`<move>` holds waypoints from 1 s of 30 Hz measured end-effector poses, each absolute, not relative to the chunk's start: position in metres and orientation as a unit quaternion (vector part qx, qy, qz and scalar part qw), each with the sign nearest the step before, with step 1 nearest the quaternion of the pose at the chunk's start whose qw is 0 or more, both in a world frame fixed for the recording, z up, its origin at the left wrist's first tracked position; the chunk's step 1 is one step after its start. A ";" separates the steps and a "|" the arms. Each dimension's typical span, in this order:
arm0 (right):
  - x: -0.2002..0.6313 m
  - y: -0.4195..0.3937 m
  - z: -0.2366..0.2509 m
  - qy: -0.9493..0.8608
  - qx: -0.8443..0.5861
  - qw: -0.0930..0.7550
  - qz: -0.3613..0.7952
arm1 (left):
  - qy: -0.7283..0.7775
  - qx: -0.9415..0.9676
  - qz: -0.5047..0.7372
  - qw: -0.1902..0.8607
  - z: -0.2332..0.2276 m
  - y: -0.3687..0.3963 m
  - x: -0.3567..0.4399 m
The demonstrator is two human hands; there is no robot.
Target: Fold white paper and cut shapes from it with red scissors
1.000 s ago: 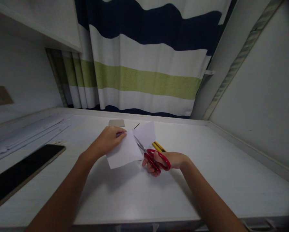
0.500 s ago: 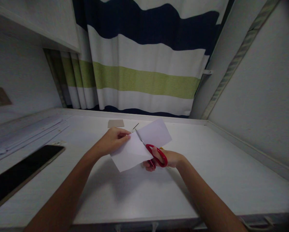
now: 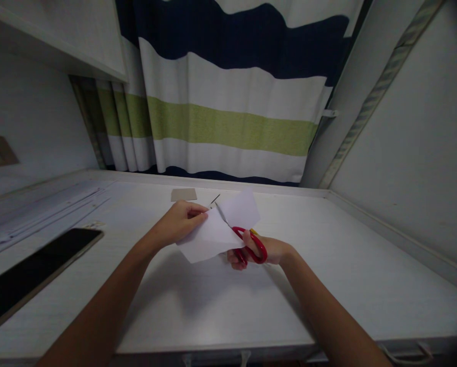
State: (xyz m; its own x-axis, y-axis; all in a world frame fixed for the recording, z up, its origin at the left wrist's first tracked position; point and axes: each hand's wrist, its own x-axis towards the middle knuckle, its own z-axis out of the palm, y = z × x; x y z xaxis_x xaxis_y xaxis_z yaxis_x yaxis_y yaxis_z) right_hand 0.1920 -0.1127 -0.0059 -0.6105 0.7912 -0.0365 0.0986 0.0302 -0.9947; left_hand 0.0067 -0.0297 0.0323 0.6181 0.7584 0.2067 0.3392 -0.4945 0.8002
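One sheet of white paper (image 3: pixel 213 237) is held above the white desk (image 3: pixel 328 265), near its middle, and is seen to be split by a cut into two flaps that spread apart toward the curtain. The sheet's left edge is pinched by the left hand (image 3: pixel 180 221), thumb pressed against curled fingers. One pair of red-handled scissors (image 3: pixel 244 239) is gripped by the right hand (image 3: pixel 261 252), whose fingers are threaded through the two red loops and closed around them; the two blades are seen lying nearly together within the cut, their tip pointed away from the person and up to the left. A sliver of something yellow (image 3: pixel 253 232) is visible just behind the scissor handles; what it is cannot be told. On the desk beyond the left hand, one small tan card (image 3: pixel 183 194) is laid flat, and one thin dark line (image 3: pixel 215 199), perhaps a needle or pin, is seen just beside the paper's far edge. One black phone (image 3: pixel 33 272) is laid face up at the left, well apart from the hands. One striped curtain (image 3: pixel 228 102), banded in navy, white and green, is hung behind the desk.
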 end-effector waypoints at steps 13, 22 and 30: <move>0.191 -0.110 -0.009 -0.654 -0.338 0.307 0.604 | 0.334 0.819 0.280 0.374 0.031 -0.028 0.007; 0.191 -0.111 -0.009 -0.655 -0.370 0.318 0.577 | 0.337 0.812 0.276 0.389 0.030 -0.028 0.006; 0.192 -0.110 -0.012 -0.652 -0.376 0.317 0.576 | 0.339 0.813 0.279 0.383 0.032 -0.029 0.006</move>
